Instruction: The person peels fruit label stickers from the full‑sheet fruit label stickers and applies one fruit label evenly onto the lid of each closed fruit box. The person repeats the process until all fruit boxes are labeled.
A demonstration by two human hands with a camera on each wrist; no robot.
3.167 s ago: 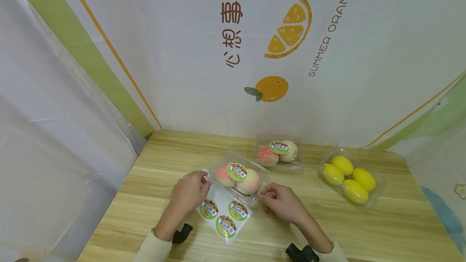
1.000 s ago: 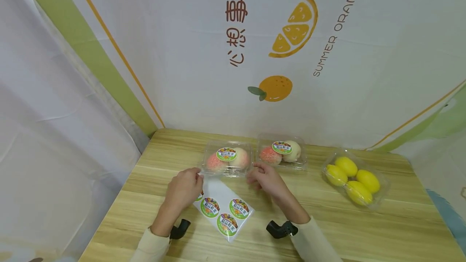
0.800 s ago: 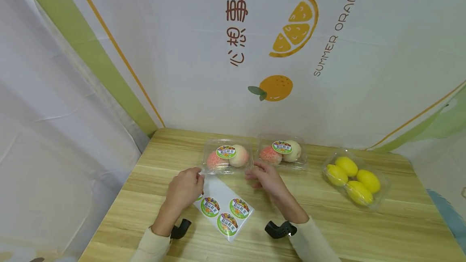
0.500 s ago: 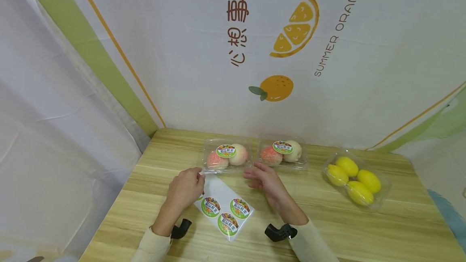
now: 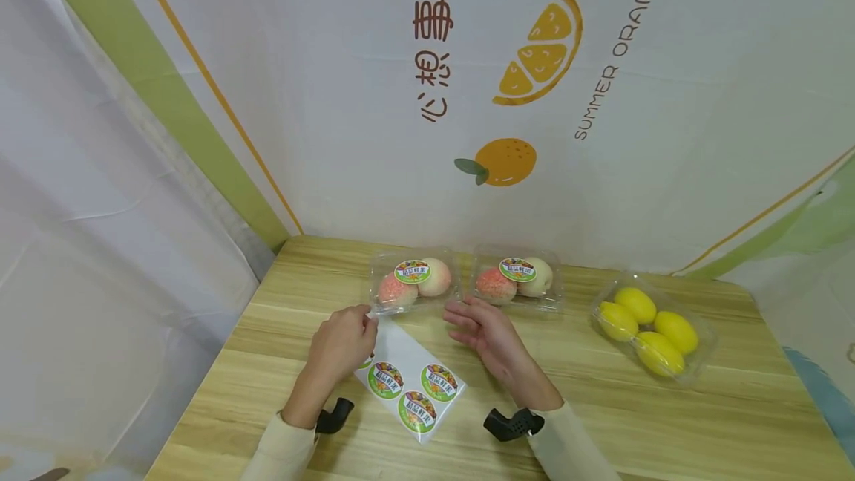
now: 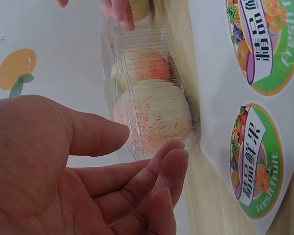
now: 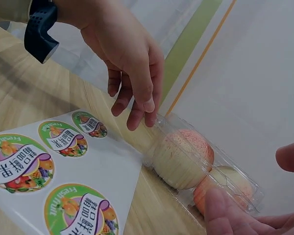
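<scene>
A clear plastic box (image 5: 424, 306) with two peaches (image 5: 398, 292) and a round fruit label (image 5: 412, 271) on its lid stands near the back of the table. At its front left corner is my left hand (image 5: 338, 344), its fingers loosely bent. In the left wrist view, thumb and fingers are apart beside the box wall (image 6: 179, 78); whether a fingertip touches it I cannot tell. My right hand (image 5: 493, 340) is off the front right corner, fingers relaxed and holding nothing. Between the hands lies a sheet of stickers (image 5: 404, 344), partly behind the left hand.
Right of that box stands a second clear box (image 5: 551, 303) with two peaches and a label. Farther right, a clear box (image 5: 698, 351) holds several lemons (image 5: 657, 353). Behind the wooden table (image 5: 601, 429) hangs a printed cloth (image 5: 374, 132).
The labelled peach box has moved back and left, turned straighter, and now stands beside the second peach box. My right hand has moved left and come away from the box, its fingers looser.
</scene>
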